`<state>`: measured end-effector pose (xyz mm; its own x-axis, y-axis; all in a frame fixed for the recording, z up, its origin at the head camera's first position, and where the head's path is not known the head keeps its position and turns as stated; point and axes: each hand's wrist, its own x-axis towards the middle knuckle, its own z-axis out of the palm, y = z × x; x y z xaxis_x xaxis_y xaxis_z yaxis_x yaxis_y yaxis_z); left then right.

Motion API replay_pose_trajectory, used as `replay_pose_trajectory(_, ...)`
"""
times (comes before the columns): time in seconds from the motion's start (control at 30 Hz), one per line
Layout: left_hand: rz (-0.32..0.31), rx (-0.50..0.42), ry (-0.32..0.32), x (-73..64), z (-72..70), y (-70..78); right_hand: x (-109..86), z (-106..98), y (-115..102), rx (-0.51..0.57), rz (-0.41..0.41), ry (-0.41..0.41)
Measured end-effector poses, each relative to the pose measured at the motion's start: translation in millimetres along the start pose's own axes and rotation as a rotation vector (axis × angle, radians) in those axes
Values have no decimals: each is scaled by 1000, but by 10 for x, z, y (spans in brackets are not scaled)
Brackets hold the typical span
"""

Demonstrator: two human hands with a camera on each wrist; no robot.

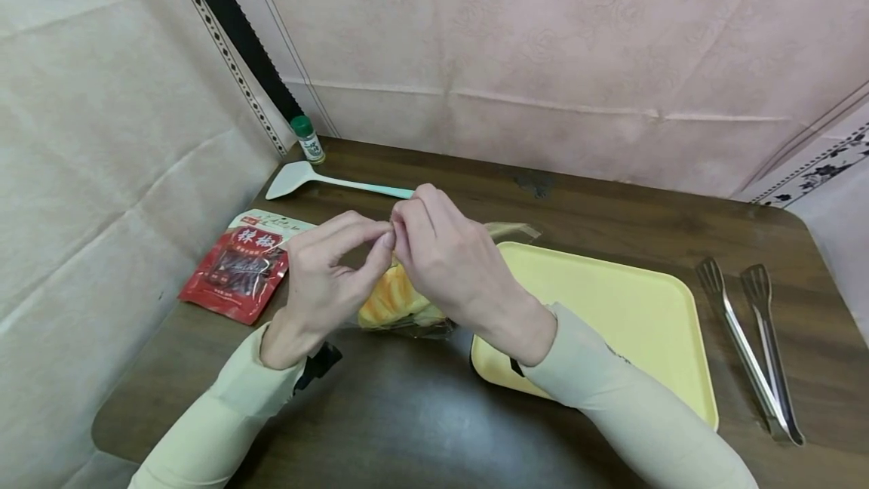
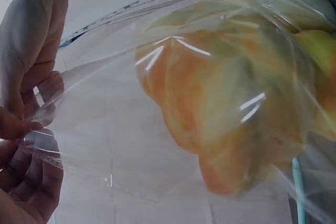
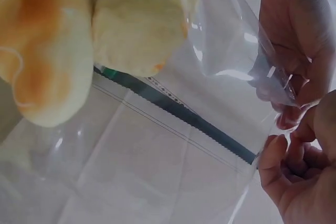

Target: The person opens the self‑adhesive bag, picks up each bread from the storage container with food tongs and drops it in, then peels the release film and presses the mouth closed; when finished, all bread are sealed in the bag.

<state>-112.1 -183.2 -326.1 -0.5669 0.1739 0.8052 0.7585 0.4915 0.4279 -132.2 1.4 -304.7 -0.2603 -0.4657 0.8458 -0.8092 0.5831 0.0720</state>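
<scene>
A clear plastic bag (image 2: 110, 129) holds several golden-brown bread pieces (image 1: 390, 299), which look large through the film in both wrist views. My left hand (image 1: 333, 274) pinches the bag's edge between thumb and forefinger. Right beside it, my right hand (image 1: 462, 266) pinches the same edge, fingertips almost meeting the left ones. In the right wrist view the film stretches from the fingertips toward the bread (image 3: 52, 51). From the head, my hands and wrists hide part of the bag.
A yellow tray (image 1: 611, 315) lies under my right forearm, with metal tongs (image 1: 760, 353) to its right. At the left are a red food pouch (image 1: 237, 270), a white spatula (image 1: 292, 178) with a turquoise handle, and a green-capped bottle (image 1: 308, 143). Cloth walls border the wooden table (image 1: 407, 413).
</scene>
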Motion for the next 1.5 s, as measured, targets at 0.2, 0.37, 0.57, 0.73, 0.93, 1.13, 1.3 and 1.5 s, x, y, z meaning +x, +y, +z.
replay_pose_trajectory(0.2, -20, -25, 11, -5, 7, 4, -18, -10, 21, 105, 68, -20)
replay_pose_trajectory(0.37, -31, -25, 30, -8, 33, 5, -22, -11, 17, 127, 69, -39)
replay_pose_trajectory(0.57, -61, -32, 32, -30, 56, 2, -16, 11, 21, 136, 85, -54)
replay_pose_trajectory(0.73, -76, -67, 32, -40, 65, -8, -30, 21, 5, 162, 126, -63)
replay_pose_trajectory(0.93, -68, -115, 60, -45, 79, -16, -35, 23, -39, 197, 178, -56)
replay_pose_trajectory(1.13, -95, -133, 82, -52, 81, -12, -48, 15, -40, 214, 218, -32)
replay_pose_trajectory(1.3, -134, -82, 71, -50, 61, -4, -75, -58, -24, 257, 208, -52)
replay_pose_trajectory(1.5, -132, -59, 62, -41, 64, -6, -84, -103, -28, 292, 189, -29)
